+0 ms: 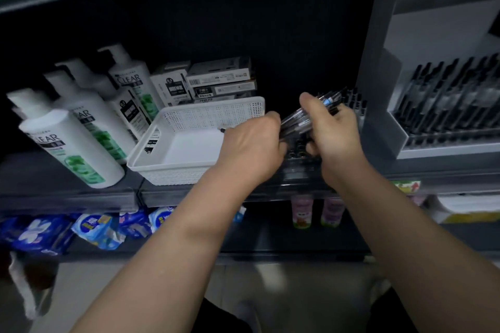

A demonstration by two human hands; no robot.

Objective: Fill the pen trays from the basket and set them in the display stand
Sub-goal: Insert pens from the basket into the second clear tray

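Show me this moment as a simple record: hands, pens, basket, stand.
left hand: grips the pen bundle from the left
right hand: grips the same bundle from the right
pen bundle: dark pens, held over the pen tray
pen tray: dark, directly under the hands
basket: white, perforated, nearly empty
display stand: grey, at right, holding rows of black pens
shampoo bottles: white, left of basket

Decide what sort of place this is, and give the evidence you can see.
Most likely a shop aisle: identical shampoo bottles stocked in rows, a display stand filled with pens, and packaged goods beneath.
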